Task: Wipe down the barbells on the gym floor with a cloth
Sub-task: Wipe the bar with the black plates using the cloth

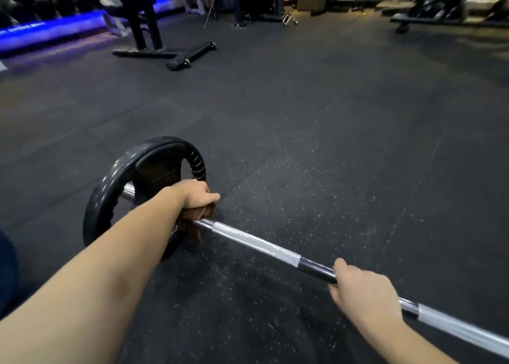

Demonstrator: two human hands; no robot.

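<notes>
Fingers of the left hand (194, 194) are curled over a brown cloth (200, 217), which is wrapped round the barbell (256, 243) right where the shaft meets the black weight plate (110, 192). Only thumb and knuckles are seen; the fingertips are hidden under the bar. The right hand (363, 292) is closed round the smooth part of the shaft, well apart from the cloth, thumb laid along the bar.

The plate is stood on the speckled rubber floor (344, 129), toward its near edge. The shaft is run off to the right out of view; the other end is not seen.

The step is judged to be wiping the shaft, taken from the plate end. To be done well:
- The cloth should be held fully wrapped and squeezed, then drawn toward the right hand in one long pass.
- A slight twist should be added so the knurled section (275, 251) is cleaned all round; dirt is likely held in the grooves.
- The bar should be pinned by the right hand so it is not rolled on the plate.
- The right hand would need to be shifted along before the cloth reaches it, or that patch gets missed.
- The loose cloth tail below the bar should be held off the floor grit.

A bench base (165, 53) is seen at the far edge of the floor, blurred.
</notes>
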